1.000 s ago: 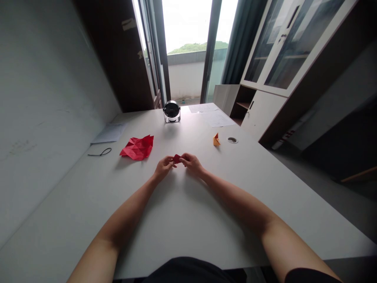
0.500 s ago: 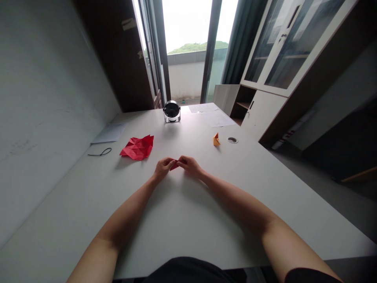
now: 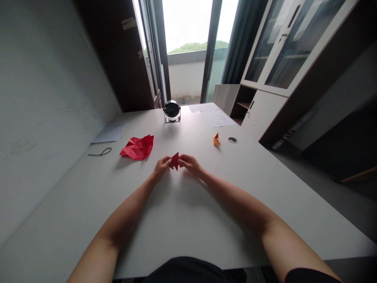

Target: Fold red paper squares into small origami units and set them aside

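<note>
One white table (image 3: pixel 182 220) spreads under everything. Above it meet the left hand (image 3: pixel 161 168) and right hand (image 3: pixel 190 164). Beyond the fingers to their left lies a creased red sheet (image 3: pixel 138 147), far ahead of them a desk fan (image 3: pixel 171 111), and to their right an orange figure (image 3: pixel 216 139). Smallest (a pointed scrap), the red folded paper (image 3: pixel 176 160) is pinched tight between both sets of fingertips. Uneven pulling could tear it or skew its crease.

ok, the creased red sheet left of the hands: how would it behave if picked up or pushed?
The red sheet is likely light: thin paper lying loose on the table. Probably floppy along its many creases, so it may sag if lifted by one corner. It sits puckered, not flat, so a push would likely slide it, perhaps crumpling an edge.
</note>
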Demonstrator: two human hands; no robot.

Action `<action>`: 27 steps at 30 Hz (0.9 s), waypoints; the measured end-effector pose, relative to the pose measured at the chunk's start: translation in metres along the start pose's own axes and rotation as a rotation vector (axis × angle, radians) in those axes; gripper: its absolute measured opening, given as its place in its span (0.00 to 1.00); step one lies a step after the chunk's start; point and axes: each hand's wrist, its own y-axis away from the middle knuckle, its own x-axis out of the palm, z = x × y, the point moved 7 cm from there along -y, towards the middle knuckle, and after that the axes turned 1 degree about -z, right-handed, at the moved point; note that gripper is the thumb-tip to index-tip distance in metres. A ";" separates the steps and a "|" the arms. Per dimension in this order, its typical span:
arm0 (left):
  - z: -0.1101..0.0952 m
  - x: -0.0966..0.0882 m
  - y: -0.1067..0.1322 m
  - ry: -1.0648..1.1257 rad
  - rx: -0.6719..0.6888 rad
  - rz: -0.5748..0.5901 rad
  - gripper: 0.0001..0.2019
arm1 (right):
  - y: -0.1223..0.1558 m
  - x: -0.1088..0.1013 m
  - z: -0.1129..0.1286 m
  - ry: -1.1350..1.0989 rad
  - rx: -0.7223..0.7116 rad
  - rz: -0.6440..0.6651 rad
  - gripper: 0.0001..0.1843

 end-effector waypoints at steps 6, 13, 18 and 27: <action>-0.002 -0.001 0.002 0.000 -0.022 0.008 0.17 | 0.001 -0.003 0.002 -0.008 0.035 0.001 0.22; -0.007 0.004 0.004 0.057 -0.037 0.099 0.18 | 0.003 0.002 0.005 -0.088 0.098 0.073 0.24; -0.008 0.005 0.006 0.056 -0.053 0.126 0.19 | 0.004 0.003 0.005 -0.160 0.134 0.078 0.25; -0.010 0.007 0.006 0.046 -0.059 0.138 0.19 | 0.001 -0.002 0.002 -0.098 0.097 0.012 0.19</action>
